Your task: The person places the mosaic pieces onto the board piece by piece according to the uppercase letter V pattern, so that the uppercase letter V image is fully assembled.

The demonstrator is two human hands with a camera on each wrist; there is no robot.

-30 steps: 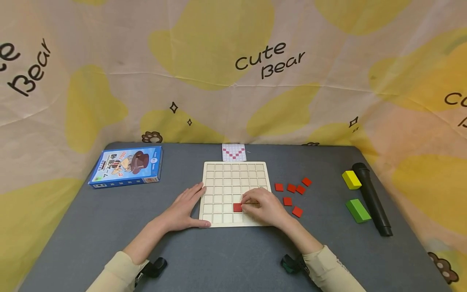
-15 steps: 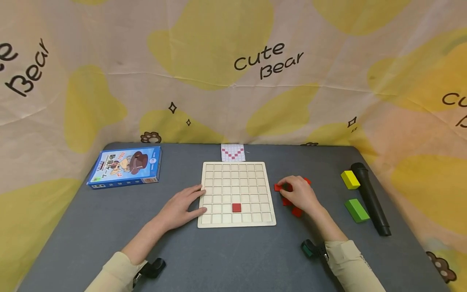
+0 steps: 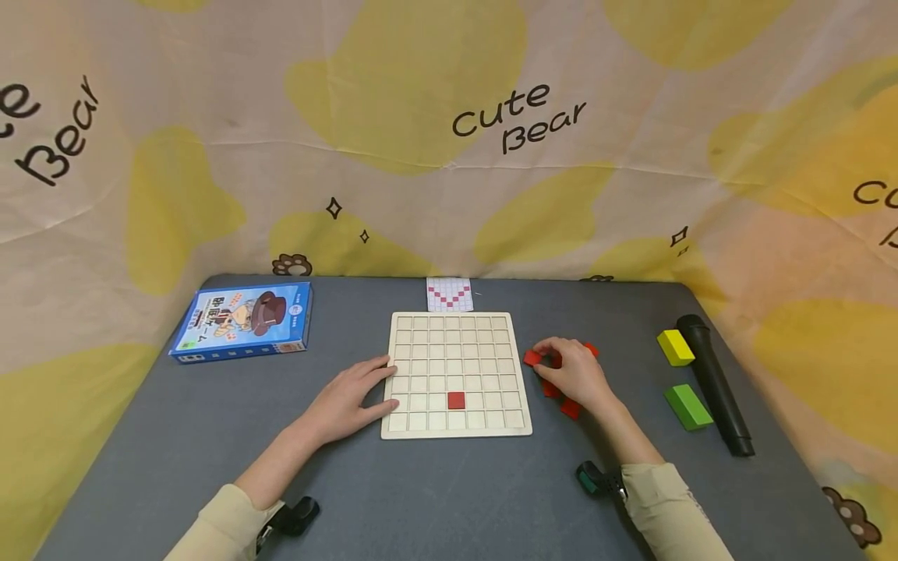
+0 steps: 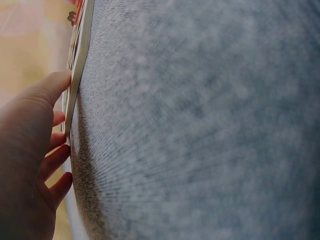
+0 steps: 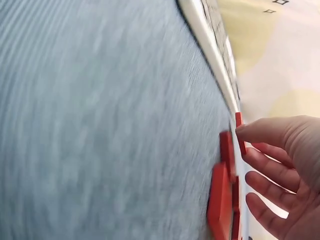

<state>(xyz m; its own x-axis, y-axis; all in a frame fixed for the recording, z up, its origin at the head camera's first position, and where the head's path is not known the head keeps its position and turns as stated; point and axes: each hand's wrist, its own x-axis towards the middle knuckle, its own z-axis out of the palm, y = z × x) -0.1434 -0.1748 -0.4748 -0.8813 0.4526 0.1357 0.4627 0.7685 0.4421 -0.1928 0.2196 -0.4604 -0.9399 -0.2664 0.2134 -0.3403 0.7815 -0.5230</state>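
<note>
A cream grid board (image 3: 417, 336) lies on the grey table, with one red square tile (image 3: 456, 400) in a cell of its second row from the near edge. My left hand (image 3: 345, 399) rests at the board's left edge, fingers spread, thumb touching the rim in the left wrist view. Just off the board's right side, my right hand (image 3: 577, 374) pinches another red tile (image 5: 240, 134) between thumb and index finger. More red tiles (image 3: 570, 409) lie beneath and around that hand, partly hidden by it.
Behind the board is a small pattern card (image 3: 449, 294) with a pink V of squares. A blue box (image 3: 242, 321) sits at the back left. To the right lie a yellow block (image 3: 675, 347), a green block (image 3: 689, 407) and a black microphone-like cylinder (image 3: 715, 386).
My right hand has left the red tile on the board, moved right to the loose tiles and taken hold of one, shifting it slightly left. The left hand stays at the board's edge.
</note>
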